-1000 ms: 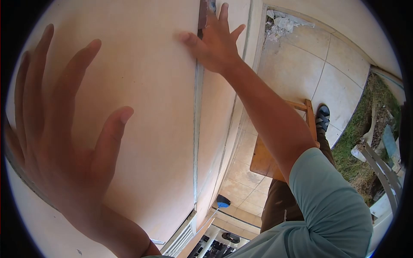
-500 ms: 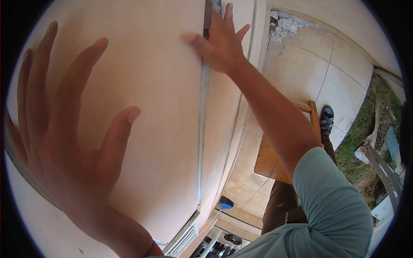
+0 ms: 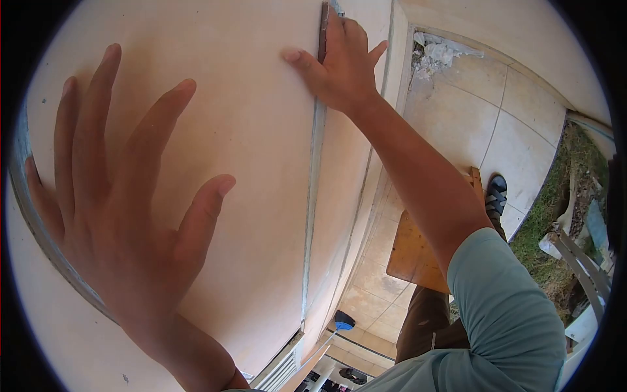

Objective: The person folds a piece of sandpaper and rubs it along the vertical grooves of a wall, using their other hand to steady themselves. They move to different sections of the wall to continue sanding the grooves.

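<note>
My left hand [image 3: 140,215] lies spread against the pale wall [image 3: 241,215], its fingers apart and nothing in it. Higher up, my right hand [image 3: 346,68] presses a thin, dark brown piece [image 3: 323,32] that looks like sandpaper against the wall. That piece sits along a grey vertical groove [image 3: 315,170]. The right fingers cover most of it, so only its left edge shows, while the thumb sticks out to the left over the wall.
A wooden stool or bench [image 3: 415,251] stands on the tiled floor [image 3: 457,111] below my right arm. My sandalled foot [image 3: 496,195] is beside it. White debris [image 3: 436,55] lies in a corner, a blue-and-black brush head [image 3: 343,320] hangs low, and grass [image 3: 545,242] borders the floor.
The view has shifted slightly. My left hand appears farther right and a little lower. My right fingers now cover more of the brown piece, and the right thumb is less blurred.
</note>
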{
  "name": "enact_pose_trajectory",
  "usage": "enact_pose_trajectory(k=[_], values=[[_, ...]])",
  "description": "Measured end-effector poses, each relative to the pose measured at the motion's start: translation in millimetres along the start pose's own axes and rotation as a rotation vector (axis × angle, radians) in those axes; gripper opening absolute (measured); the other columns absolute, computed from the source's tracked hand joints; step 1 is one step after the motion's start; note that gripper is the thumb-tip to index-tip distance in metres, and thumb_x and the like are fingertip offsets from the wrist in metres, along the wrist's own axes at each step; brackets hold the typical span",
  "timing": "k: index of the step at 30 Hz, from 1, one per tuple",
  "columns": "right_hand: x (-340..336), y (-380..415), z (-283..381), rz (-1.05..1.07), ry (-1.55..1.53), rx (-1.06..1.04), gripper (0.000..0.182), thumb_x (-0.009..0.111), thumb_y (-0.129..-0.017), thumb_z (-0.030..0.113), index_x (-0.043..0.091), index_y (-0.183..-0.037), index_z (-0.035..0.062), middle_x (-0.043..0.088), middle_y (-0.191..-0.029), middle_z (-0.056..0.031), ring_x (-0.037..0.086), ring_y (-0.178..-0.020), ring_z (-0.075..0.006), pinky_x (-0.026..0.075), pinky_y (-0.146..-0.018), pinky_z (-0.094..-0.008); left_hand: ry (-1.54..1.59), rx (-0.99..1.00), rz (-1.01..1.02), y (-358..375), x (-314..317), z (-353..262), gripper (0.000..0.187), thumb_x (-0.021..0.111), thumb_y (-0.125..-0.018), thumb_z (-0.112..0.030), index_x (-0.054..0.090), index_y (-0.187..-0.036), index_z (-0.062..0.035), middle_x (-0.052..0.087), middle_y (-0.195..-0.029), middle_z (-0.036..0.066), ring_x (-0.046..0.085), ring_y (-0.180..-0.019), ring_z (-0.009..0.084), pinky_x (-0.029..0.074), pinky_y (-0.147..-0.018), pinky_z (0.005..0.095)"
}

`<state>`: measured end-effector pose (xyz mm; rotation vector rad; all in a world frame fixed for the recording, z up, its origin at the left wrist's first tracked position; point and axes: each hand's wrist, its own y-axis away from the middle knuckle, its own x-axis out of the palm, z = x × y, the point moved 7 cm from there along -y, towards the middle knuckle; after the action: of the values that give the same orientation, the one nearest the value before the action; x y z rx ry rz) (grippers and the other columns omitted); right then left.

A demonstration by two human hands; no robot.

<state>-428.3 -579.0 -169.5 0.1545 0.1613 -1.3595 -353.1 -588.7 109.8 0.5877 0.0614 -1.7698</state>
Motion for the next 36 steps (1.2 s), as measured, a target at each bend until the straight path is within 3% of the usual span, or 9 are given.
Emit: enact_pose_trajectory(k=[8, 13, 16, 18, 21, 22, 31, 34, 36], values=[[22.0, 27.7, -2.8, -0.114, 0.079, -0.132, 0.110, 0.061, -0.077, 0.077, 0.025, -0.155, 0.0085, 0.028, -0.157, -0.0247, 0.008, -0.149, -0.0467, -0.001, -0.103, -0.0811, 0.030, -0.005, -0.016, 2.2, 0.6, 2.0, 0.059, 0.065, -0.078, -0.066, 0.063, -0.129, -0.0360, 0.047, -0.152, -0.002, 0.037, -0.145, 0.0246, 0.023, -0.115, 0.0638], [-3.0, -38.3, -8.8, -0.041, -0.022, -0.031, 0.110, 0.058, -0.077, 0.079, 0.025, -0.155, 0.0102, 0.028, -0.158, -0.0231, 0.007, -0.150, -0.0455, -0.002, -0.103, -0.0815, 0.057, 0.021, 0.028, 0.6, 6.7, 4.0, 0.058, 0.064, -0.080, -0.066, 0.063, -0.130, -0.0354, 0.049, -0.151, -0.003, 0.040, -0.143, 0.0261, 0.024, -0.115, 0.0635], [-2.0, -19.3, -0.1, 0.012, 0.043, 0.090, 0.104, 0.042, -0.088, 0.077, 0.018, -0.155, 0.0016, 0.024, -0.160, -0.0247, 0.003, -0.150, -0.0453, -0.004, -0.111, -0.0739, 0.124, 0.060, -0.035, 4.4, 12.2, 7.2, 0.060, 0.066, -0.079, -0.065, 0.063, -0.130, -0.0351, 0.050, -0.150, -0.002, 0.042, -0.142, 0.0268, 0.025, -0.115, 0.0635], [27.2, 39.1, -3.0, 0.076, 0.000, 0.035, 0.117, 0.058, -0.074, 0.082, 0.020, -0.156, 0.0066, 0.025, -0.160, -0.0229, 0.006, -0.151, -0.0443, -0.003, -0.104, -0.0807, 0.034, 0.043, -0.010, 3.3, 5.9, 1.4, 0.061, 0.067, -0.078, -0.065, 0.063, -0.131, -0.0351, 0.050, -0.150, -0.002, 0.042, -0.142, 0.0266, 0.025, -0.115, 0.0636], [82.7, 176.4, -4.6, 0.323, 0.148, -0.069, 0.138, 0.028, -0.066, 0.100, 0.005, -0.157, -0.0012, 0.004, -0.164, -0.0235, -0.005, -0.150, -0.0463, -0.012, -0.098, -0.0814, -0.061, 0.004, 0.033, 1.5, 1.4, -1.0, 0.062, 0.067, -0.077, -0.065, 0.062, -0.131, -0.0352, 0.049, -0.150, -0.002, 0.041, -0.143, 0.0260, 0.024, -0.115, 0.0641], [94.1, 209.6, -2.3, 0.374, 0.203, -0.125, 0.139, 0.028, -0.065, 0.101, 0.005, -0.157, -0.0015, 0.004, -0.164, -0.0246, -0.006, -0.150, -0.0469, -0.014, -0.097, -0.0814, -0.051, 0.003, 0.031, 0.4, -0.1, -1.1, 0.062, 0.067, -0.077, -0.066, 0.062, -0.131, -0.0352, 0.049, -0.150, -0.002, 0.041, -0.143, 0.0258, 0.024, -0.114, 0.0643], [23.2, 40.8, 3.5, -0.027, -0.078, 0.064, 0.132, 0.046, -0.070, 0.092, 0.011, -0.156, -0.0014, 0.026, -0.160, -0.0216, 0.000, -0.152, -0.0418, -0.009, -0.106, -0.0780, 0.101, 0.010, 0.003, -1.0, 6.2, 3.9, 0.060, 0.067, -0.080, -0.061, 0.061, -0.133, -0.0339, 0.048, -0.151, -0.003, 0.037, -0.145, 0.0262, 0.027, -0.115, 0.0593], [59.2, 125.3, 5.2, 0.156, -0.035, 0.078, 0.138, 0.044, -0.066, 0.096, 0.007, -0.157, -0.0010, 0.011, -0.164, -0.0209, -0.002, -0.151, -0.0433, -0.008, -0.104, -0.0790, 0.000, -0.005, 0.028, 0.1, 1.5, 0.2, 0.060, 0.067, -0.080, -0.061, 0.061, -0.134, -0.0339, 0.048, -0.152, -0.003, 0.037, -0.145, 0.0261, 0.027, -0.115, 0.0604], [87.4, 197.3, 0.3, 0.385, 0.067, 0.036, 0.144, 0.039, -0.060, 0.102, -0.001, -0.158, 0.0035, 0.001, -0.164, -0.0230, -0.009, -0.150, -0.0468, -0.018, -0.101, -0.0765, -0.032, -0.005, 0.024, 0.9, 0.3, 0.4, 0.061, 0.068, -0.079, -0.061, 0.061, -0.134, -0.0338, 0.047, -0.152, -0.003, 0.037, -0.145, 0.0262, 0.026, -0.115, 0.0616]])
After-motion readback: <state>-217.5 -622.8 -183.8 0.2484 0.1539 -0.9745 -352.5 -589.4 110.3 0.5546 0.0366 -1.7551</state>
